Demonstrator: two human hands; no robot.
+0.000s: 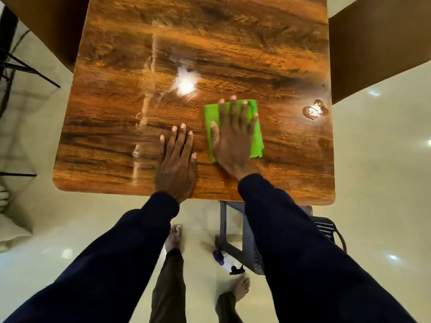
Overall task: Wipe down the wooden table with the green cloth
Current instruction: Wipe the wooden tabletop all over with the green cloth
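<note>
Glossy wood grain, matt green fabric, polished floor.
The wooden table (210, 43) has a smooth, lacquered-looking top with dark brown grain. It is shiny enough to carry a bright white glare, and pale smeared streaks and a clear wet puddle (315, 110) lie on it. The green cloth (258, 141) is a soft, matt fabric lying flat on the wood. The floor (377, 159) looks like pale polished tile, glossy and dotted with light spots. The sleeves (291, 241) are dark, matt cloth.

place: likely a home dining corner | cues: wooden table (140, 54), glossy pale floor tiles (384, 171), bare foot (173, 237), spray bottle (221, 259)
</note>
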